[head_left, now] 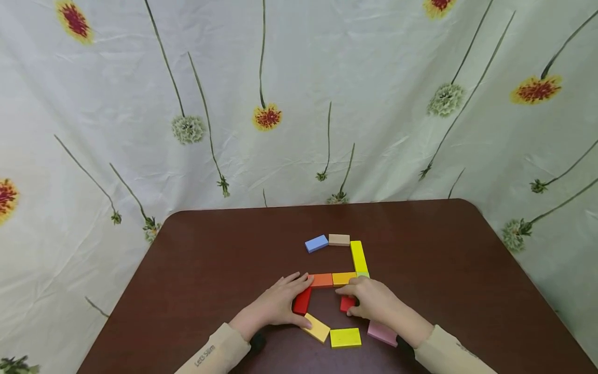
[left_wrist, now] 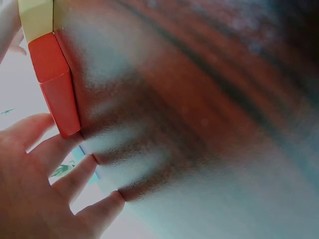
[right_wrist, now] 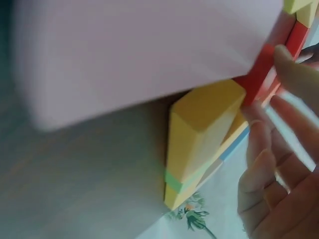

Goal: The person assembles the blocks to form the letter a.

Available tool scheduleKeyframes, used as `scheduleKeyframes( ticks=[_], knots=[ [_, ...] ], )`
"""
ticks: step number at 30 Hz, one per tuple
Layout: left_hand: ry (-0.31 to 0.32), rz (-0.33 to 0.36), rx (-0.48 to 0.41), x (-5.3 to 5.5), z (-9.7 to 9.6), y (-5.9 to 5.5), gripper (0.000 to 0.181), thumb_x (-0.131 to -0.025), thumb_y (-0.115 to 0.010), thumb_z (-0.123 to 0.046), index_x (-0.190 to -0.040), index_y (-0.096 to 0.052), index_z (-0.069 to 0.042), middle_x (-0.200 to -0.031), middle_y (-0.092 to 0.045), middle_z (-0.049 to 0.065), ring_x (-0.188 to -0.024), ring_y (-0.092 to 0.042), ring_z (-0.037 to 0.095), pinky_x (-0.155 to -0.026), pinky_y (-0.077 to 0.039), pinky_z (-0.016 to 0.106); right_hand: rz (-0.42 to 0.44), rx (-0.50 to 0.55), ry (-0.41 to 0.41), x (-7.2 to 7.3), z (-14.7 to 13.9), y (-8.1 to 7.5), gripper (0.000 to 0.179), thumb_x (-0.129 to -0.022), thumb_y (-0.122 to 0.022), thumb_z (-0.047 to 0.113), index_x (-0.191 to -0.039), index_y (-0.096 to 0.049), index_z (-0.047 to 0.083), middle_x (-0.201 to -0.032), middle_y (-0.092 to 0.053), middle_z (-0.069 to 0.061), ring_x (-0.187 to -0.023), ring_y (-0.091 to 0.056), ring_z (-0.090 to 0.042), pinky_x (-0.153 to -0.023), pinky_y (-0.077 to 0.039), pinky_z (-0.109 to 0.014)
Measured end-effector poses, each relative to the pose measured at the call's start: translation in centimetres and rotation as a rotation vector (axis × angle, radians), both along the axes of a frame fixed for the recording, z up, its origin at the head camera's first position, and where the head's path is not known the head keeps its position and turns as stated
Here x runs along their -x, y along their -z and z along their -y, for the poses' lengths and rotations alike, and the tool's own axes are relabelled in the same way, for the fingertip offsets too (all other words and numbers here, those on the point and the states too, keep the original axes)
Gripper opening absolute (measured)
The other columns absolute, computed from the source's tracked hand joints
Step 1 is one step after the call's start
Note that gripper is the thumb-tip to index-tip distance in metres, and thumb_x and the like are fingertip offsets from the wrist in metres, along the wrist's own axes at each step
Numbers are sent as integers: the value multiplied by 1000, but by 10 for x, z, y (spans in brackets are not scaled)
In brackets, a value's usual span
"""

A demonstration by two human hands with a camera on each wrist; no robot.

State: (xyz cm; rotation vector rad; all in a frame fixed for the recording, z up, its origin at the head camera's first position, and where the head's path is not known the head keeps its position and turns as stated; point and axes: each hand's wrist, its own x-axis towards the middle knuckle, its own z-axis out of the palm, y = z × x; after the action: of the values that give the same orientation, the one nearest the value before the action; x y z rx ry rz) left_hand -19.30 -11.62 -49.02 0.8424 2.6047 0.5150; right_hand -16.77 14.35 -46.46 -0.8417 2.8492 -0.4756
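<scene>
A dark brown tabletop (head_left: 467, 270) with rounded far corners fills the lower part of the head view. Behind and around it hangs a pale, creased cloth backdrop (head_left: 374, 78) printed with long-stemmed yellow-and-red and white flowers.

Coloured flat blocks lie in a loose ring near the front middle of the tabletop. The orange block (head_left: 321, 280) serves as the landmark. Touching its right end is a golden-yellow block (head_left: 343, 278), and beyond that a long bright yellow block (head_left: 358, 256) runs away from the person. Farther back lie a tan block (head_left: 339, 239) and, left of it, a blue block (head_left: 316, 243).

The left hand (head_left: 279, 305) lies flat with its fingers straight, the fingertips touching the left end of the orange block and the palm edge against a red block (head_left: 302, 301) just in front of it. The right hand (head_left: 374, 300), fingers curled, pinches a small red block (head_left: 347, 303) in front and to the right of the orange block. Nearer the person lie a pale yellow block (head_left: 317, 328), a yellow block (head_left: 345, 337) and a pink block (head_left: 382, 333), the last partly under the right wrist. Both sleeves are beige.
</scene>
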Motion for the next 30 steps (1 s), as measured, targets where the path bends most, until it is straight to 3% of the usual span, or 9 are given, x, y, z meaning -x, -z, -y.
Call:
scheduleKeyframes(
  ticks=[4,11,20,30],
  knots=[
    [0,0,2,1,0,-1,100,-74,-80,-56,-154,-36,-16,-160,-34,8,-149,-25,34,-118,-24,59,27,5,-67,-1,-6,-2,38,-77,-85,24,-113,-77,16,-76,-54,8,-71,-40,-5,-58,-37,-18],
    [2,0,-8,2,1,0,100,-74,-80,-56,-154,-35,-16,-160,-33,7,-149,-25,33,-118,-23,59,3,63,-132,1,-15,0,22,-77,-84,21,-98,-80,15,-84,-67,10,-76,-48,-3,-64,-44,-18],
    [15,-18,-14,2,1,1,101,-73,-82,-53,-154,-36,-15,-160,-33,8,-149,-25,34,-118,-24,58,58,94,-116,4,-19,1,10,-80,-81,17,-91,-81,17,-82,-69,14,-82,-52,-3,-73,-50,-24],
    [12,-5,-8,1,1,2,101,-74,-81,-54,-154,-35,-15,-160,-33,8,-149,-25,34,-119,-23,58,58,119,-110,2,-22,3,7,-80,-81,16,-86,-80,16,-81,-69,13,-79,-48,-4,-67,-45,-19]
  ],
)
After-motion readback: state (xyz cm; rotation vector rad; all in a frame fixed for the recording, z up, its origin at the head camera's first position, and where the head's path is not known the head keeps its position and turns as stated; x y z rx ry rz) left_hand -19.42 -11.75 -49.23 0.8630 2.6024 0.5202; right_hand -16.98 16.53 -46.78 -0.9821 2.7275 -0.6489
